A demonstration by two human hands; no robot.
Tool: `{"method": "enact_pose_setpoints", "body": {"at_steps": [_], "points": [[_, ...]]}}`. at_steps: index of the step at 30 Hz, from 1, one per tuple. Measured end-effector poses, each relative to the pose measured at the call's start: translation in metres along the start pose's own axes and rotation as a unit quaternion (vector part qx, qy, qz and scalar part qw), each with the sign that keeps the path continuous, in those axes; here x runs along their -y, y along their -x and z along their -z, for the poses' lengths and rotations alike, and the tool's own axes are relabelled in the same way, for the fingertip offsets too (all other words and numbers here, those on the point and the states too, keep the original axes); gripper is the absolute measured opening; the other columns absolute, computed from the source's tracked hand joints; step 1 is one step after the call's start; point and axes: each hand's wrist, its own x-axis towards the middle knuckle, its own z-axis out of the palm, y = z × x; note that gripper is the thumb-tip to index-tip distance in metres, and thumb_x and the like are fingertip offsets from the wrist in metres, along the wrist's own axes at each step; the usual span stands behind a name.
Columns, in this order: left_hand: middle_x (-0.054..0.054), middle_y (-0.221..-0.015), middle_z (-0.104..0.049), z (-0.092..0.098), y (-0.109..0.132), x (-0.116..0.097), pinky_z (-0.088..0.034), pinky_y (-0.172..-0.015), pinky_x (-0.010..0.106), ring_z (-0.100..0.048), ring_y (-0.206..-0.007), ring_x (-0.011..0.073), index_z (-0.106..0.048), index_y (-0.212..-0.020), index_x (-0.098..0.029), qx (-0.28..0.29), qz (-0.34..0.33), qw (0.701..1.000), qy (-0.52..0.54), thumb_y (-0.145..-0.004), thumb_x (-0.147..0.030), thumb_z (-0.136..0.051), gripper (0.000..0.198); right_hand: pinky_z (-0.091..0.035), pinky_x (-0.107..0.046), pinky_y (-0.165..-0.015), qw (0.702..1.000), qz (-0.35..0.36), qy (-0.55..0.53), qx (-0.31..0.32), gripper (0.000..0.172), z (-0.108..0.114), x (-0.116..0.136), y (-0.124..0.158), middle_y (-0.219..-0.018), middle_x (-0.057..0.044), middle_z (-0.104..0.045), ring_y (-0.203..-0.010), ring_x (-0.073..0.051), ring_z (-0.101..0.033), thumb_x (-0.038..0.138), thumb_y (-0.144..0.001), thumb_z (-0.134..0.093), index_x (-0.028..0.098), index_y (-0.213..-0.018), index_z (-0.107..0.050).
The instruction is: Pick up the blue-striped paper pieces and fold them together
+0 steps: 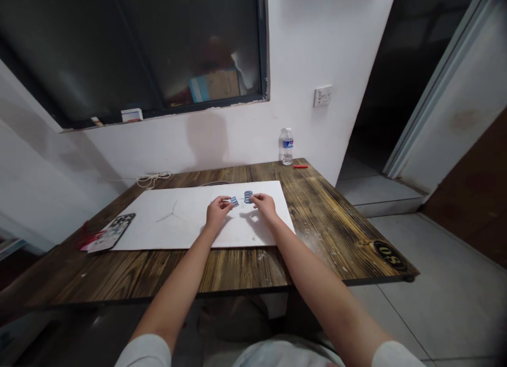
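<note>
My left hand (217, 212) pinches a small blue clip-like piece (234, 201) just above the white sheet (158, 232). My right hand (264, 204) pinches a second small blue piece (248, 196) right beside it. The two pieces sit a few centimetres apart over the sheet's far middle. Both arms reach forward across the wooden table (325, 224). What the blue pieces are is too small to tell.
A phone (113, 232) lies at the sheet's left edge beside something red. A thin wire shape (171, 214) lies on the sheet. A water bottle (285, 146) and a red pen (300, 167) stand at the far right. A cord (152, 179) lies at the back.
</note>
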Motion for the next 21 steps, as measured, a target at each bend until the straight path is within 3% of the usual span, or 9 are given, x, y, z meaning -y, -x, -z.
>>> {"method": "enact_pose_setpoints", "body": {"at_steps": [9,21], "points": [[0.006,-0.079,-0.072,-0.003,0.004,-0.005,-0.054,-0.071,0.032,-0.067,-0.074,0.0193,-0.070,-0.089,-0.017,0.045,-0.042,0.998,0.017,-0.064,-0.050,-0.079,0.042,-0.046,-0.024,-0.057,0.996,0.041,0.059,0.061,0.013,-0.008,-0.006,0.002,-0.066,0.000,-0.069,-0.054,-0.012,-0.056,0.029,-0.068,-0.069,0.017,-0.073,-0.071],[0.002,-0.077,-0.069,0.003,0.011,-0.016,-0.049,-0.067,0.027,-0.062,-0.069,0.0160,-0.066,-0.098,-0.020,0.066,-0.125,0.977,-0.158,-0.079,-0.042,-0.068,0.029,-0.042,-0.022,-0.054,0.988,0.052,0.088,0.118,0.009,-0.013,-0.002,0.008,-0.062,0.001,-0.067,-0.052,-0.011,-0.055,0.027,-0.066,-0.072,0.018,-0.067,-0.070]]}}
